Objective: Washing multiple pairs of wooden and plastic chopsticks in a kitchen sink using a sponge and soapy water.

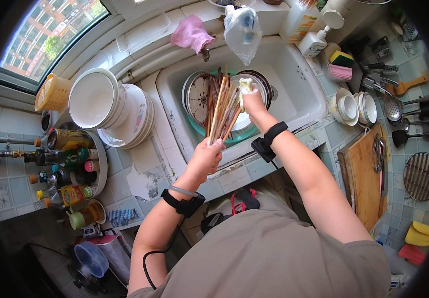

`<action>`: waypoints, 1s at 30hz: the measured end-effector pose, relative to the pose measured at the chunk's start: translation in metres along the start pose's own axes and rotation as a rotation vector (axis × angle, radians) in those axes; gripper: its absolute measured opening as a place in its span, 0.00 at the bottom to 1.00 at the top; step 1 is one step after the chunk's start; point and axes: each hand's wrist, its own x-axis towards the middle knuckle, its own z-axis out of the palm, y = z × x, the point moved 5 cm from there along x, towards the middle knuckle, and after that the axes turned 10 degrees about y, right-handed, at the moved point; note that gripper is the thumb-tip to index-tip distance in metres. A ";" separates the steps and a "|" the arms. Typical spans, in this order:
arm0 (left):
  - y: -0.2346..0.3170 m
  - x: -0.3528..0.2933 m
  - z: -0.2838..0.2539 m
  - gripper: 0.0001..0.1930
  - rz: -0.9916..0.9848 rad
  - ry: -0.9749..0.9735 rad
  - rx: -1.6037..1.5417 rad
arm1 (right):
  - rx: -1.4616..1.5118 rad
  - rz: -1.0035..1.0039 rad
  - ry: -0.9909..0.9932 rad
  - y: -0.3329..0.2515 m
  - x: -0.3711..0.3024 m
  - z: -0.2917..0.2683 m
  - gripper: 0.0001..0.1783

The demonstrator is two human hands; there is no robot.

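My left hand (205, 158) is closed around the lower ends of a bundle of wooden chopsticks (220, 115), which fan out upward over the sink. Beside their upper part, my right hand (255, 104) grips a soapy, whitish-yellow sponge (246, 86); its exact shape is partly hidden by foam and fingers. Below both hands, a green basin (247, 133) sits in the white sink (298, 74). Plates stand in the basin, among them a patterned plate (198, 94) at its left. More dark chopsticks show behind the bundle; I cannot tell whether they are held too.
Stacked white bowls (93, 97) and plates (136, 116) stand left of the sink. A pink cloth (192, 34) and a plastic bag (243, 35) hang at the faucet. Small bowls (346, 107) and a cutting board (358, 174) are at the right, bottles (68, 140) far left.
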 end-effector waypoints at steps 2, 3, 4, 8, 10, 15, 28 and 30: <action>-0.003 0.006 -0.010 0.11 0.008 0.007 0.000 | 0.100 0.107 -0.013 0.012 0.006 0.004 0.15; -0.003 0.008 -0.009 0.12 0.017 -0.003 0.008 | 0.201 0.208 -0.009 0.023 0.013 0.000 0.15; -0.001 0.007 -0.004 0.12 0.039 -0.010 0.035 | 0.235 0.350 0.052 0.039 0.027 -0.003 0.14; -0.004 0.017 -0.009 0.12 0.085 0.006 0.040 | 0.694 0.635 -0.105 0.035 0.013 0.016 0.14; -0.002 0.022 -0.009 0.12 0.090 0.043 0.003 | 0.585 0.491 -0.055 0.030 0.005 0.013 0.13; -0.002 0.017 0.000 0.11 0.072 0.000 -0.026 | 0.169 0.142 0.042 0.004 -0.012 0.000 0.11; 0.009 0.009 -0.006 0.10 0.076 0.012 0.019 | 0.907 0.579 -0.152 0.043 0.030 0.021 0.15; 0.008 0.008 -0.006 0.10 0.064 0.008 0.016 | 0.947 0.616 -0.137 0.037 0.027 0.020 0.16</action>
